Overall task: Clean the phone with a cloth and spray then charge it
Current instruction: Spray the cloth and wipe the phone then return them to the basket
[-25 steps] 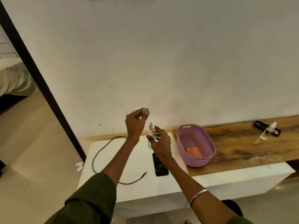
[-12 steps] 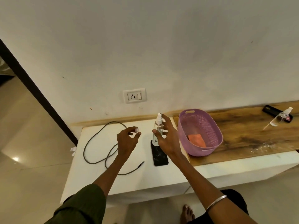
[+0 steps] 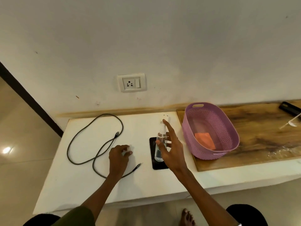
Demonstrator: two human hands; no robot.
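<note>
Phone [image 3: 155,162] placement is flat on the white table [image 3: 84,181], screen up, between the cable and the basket. At far left, a dark charging cable [image 3: 76,141] is looped on the table, one connector lying near the left hand [image 3: 119,156]. A small white cap [image 3: 127,151] is pinched in that hand's fingertips, low over the table. A clear spray bottle [image 3: 161,141] is gripped by the right hand [image 3: 172,151] above the phone, index finger on the nozzle. An orange cloth [image 3: 204,140] is contained in the purple basket [image 3: 228,128], which is set on the wooden board [image 3: 263,132].
</note>
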